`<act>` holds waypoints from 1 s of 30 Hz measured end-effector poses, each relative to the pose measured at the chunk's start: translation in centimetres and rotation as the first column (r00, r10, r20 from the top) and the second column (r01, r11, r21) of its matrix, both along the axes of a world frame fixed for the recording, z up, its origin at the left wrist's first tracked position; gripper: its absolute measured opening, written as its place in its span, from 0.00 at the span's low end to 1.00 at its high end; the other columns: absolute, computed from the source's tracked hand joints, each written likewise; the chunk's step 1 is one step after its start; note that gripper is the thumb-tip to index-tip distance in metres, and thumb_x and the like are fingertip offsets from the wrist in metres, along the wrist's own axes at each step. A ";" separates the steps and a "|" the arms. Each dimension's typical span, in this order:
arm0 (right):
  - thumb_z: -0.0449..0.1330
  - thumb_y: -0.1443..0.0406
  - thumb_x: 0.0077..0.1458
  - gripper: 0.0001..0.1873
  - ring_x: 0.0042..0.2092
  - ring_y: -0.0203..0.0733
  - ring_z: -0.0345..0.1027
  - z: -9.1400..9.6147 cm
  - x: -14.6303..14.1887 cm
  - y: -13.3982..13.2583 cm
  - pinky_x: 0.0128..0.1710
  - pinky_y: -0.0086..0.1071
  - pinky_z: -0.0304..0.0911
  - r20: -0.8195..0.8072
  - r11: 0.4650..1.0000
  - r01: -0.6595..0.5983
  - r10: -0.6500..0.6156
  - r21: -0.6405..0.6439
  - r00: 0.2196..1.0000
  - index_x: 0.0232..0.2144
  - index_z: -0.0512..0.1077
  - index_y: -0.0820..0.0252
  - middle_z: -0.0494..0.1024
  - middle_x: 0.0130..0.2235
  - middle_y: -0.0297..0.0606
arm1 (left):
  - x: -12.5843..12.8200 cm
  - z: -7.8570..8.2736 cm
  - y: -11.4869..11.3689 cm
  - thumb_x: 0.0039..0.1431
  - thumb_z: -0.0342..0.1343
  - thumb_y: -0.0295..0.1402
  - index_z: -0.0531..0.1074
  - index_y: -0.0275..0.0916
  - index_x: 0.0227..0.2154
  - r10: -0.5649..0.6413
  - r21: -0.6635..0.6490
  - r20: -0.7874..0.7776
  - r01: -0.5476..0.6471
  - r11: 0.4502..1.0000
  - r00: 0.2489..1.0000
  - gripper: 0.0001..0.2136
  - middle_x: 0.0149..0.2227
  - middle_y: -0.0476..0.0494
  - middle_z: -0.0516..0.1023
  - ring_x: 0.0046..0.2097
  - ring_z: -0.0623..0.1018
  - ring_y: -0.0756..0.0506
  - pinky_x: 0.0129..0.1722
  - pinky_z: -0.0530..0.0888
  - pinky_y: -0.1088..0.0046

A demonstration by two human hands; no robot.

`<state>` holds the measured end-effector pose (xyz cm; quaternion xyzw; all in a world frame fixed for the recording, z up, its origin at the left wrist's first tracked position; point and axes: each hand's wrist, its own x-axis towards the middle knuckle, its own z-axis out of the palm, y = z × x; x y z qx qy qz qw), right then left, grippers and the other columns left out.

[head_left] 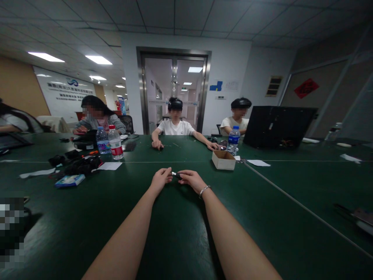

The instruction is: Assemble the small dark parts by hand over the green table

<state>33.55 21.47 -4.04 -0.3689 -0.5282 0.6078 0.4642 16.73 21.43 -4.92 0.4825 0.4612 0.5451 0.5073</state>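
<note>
Both my arms stretch out over the dark green table [180,233]. My left hand [160,180] and my right hand [190,180] meet at the middle, fingers pinched together on a small dark object with a silvery end [175,175]. The object is too small to name. A thin bracelet [204,190] circles my right wrist. The hands hover just above or rest on the table top; I cannot tell which.
A small open cardboard box [223,160] stands beyond my right hand. Two water bottles [115,142], black gear [83,165] and a blue packet [70,181] lie at left. A black laptop [278,126] and another bottle [233,140] stand at right. Three people sit across the table.
</note>
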 end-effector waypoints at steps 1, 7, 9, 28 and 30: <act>0.57 0.76 0.50 0.08 0.27 0.33 0.70 0.0 0.0 0.0 0.27 0.21 0.67 0.003 1.000 0.000 0.000 0.002 1.000 0.34 0.72 0.69 0.75 0.31 0.43 | 0.0 -0.1 0.1 0.45 0.56 0.48 0.70 0.33 0.31 0.005 -0.007 -0.050 -0.005 1.000 0.999 0.20 0.30 0.41 0.73 0.30 0.73 0.48 0.30 0.69 0.73; 0.56 0.77 0.50 0.08 0.26 0.33 0.70 0.0 0.0 0.0 0.26 0.20 0.67 0.011 1.000 0.000 0.000 0.007 1.000 0.33 0.72 0.69 0.75 0.30 0.42 | -0.4 -0.1 -0.3 0.44 0.58 0.44 0.71 0.35 0.30 -0.053 0.159 -0.215 0.088 0.983 0.975 0.17 0.27 0.45 0.73 0.30 0.72 0.49 0.30 0.68 0.75; 0.56 0.77 0.50 0.08 0.25 0.32 0.69 -0.1 0.0 0.1 0.26 0.20 0.67 0.009 1.000 0.006 -0.006 0.000 1.000 0.33 0.72 0.69 0.75 0.30 0.42 | -0.5 0.1 -0.6 0.43 0.59 0.40 0.71 0.35 0.32 -0.081 0.218 -0.205 0.126 0.968 0.975 0.15 0.32 0.43 0.74 0.35 0.73 0.48 0.36 0.68 0.73; 0.57 0.76 0.50 0.07 0.26 0.32 0.69 0.1 0.0 -0.1 0.26 0.20 0.67 0.041 1.000 0.005 -0.005 0.018 0.999 0.34 0.72 0.69 0.75 0.29 0.41 | 0.1 0.1 -0.5 0.46 0.56 0.43 0.70 0.35 0.29 -0.056 0.139 -0.215 0.087 0.986 0.975 0.15 0.26 0.45 0.71 0.28 0.71 0.50 0.27 0.67 0.76; 0.56 0.76 0.50 0.08 0.25 0.32 0.69 0.1 0.0 -0.1 0.26 0.20 0.67 0.041 1.000 0.007 -0.008 0.017 0.999 0.34 0.72 0.69 0.75 0.29 0.41 | 0.0 0.3 -0.8 0.45 0.57 0.40 0.71 0.36 0.31 -0.070 0.192 -0.215 0.112 0.975 0.974 0.13 0.31 0.44 0.73 0.32 0.72 0.49 0.31 0.68 0.75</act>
